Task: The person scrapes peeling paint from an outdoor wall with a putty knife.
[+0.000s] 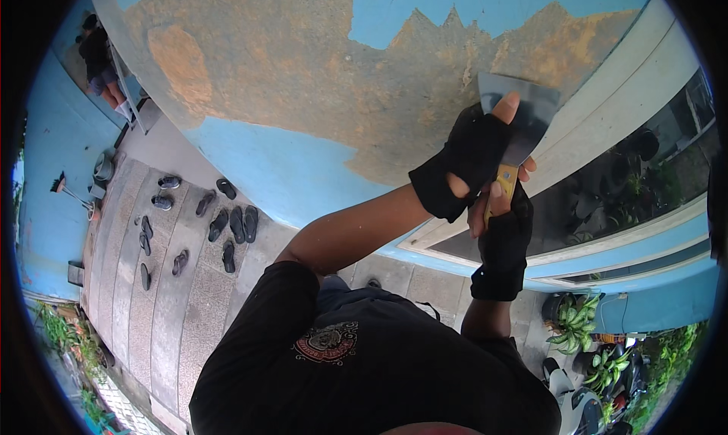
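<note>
A wide steel scraper blade (pixel 520 114) with a yellow handle (pixel 506 185) lies near the wall's right side, by the window frame. My left hand (pixel 480 151), in a black fingerless glove, lies against the blade with a finger extended on its face. Below it my right hand (pixel 506 213), gloved the same way, is closed round the yellow handle. The painted wall (pixel 284 88) before me shows a large bare grey and brown patch with jagged edges of light blue paint. Whether the blade's edge touches the wall, I cannot tell.
A glass window (pixel 620 190) in a pale frame (pixel 597 94) is on the right. Several sandals and shoes (pixel 236 224) lie on the paved floor at left. Farther left a person (pixel 99 65) stands at a ladder (pixel 128 91). Potted plants (pixel 574 321) and a motorcycle (pixel 574 401) are at lower right.
</note>
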`<state>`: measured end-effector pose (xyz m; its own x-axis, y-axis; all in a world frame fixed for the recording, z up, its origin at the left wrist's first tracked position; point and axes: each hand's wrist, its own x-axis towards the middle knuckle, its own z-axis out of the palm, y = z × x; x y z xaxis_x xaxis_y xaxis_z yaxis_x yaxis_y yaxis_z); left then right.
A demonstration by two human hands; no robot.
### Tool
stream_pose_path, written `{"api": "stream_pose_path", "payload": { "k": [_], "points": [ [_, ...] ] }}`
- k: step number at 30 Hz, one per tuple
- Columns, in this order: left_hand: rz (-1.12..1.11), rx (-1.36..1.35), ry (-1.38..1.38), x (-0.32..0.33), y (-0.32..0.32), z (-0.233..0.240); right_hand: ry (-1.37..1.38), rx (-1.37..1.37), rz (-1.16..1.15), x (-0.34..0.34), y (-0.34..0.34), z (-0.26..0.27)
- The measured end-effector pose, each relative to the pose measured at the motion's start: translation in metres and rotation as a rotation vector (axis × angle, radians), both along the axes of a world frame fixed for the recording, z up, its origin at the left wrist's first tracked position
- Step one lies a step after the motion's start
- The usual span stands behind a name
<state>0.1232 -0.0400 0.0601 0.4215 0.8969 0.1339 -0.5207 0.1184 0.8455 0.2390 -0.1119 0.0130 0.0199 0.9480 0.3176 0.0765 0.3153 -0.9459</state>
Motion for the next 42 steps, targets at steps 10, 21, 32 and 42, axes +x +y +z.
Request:
{"api": "stream_pose_path", "payload": {
  "k": [10,21,32,42],
  "points": [
    [0.103,0.254,0.048,-0.091,-0.012,-0.088,0.263,0.007,0.092,-0.046,0.013,-0.001],
    [0.462,1.400,0.481,-0.163,0.006,-0.067,0.257,-0.190,0.034,-0.065,-0.013,-0.032],
    [0.685,1.904,1.006,-0.094,0.030,0.002,0.470,-0.011,0.092,-0.073,0.017,-0.023],
    [0.729,1.916,0.958,-0.080,0.043,0.012,0.444,0.016,0.008,-0.071,0.022,-0.010]
  ]
}}
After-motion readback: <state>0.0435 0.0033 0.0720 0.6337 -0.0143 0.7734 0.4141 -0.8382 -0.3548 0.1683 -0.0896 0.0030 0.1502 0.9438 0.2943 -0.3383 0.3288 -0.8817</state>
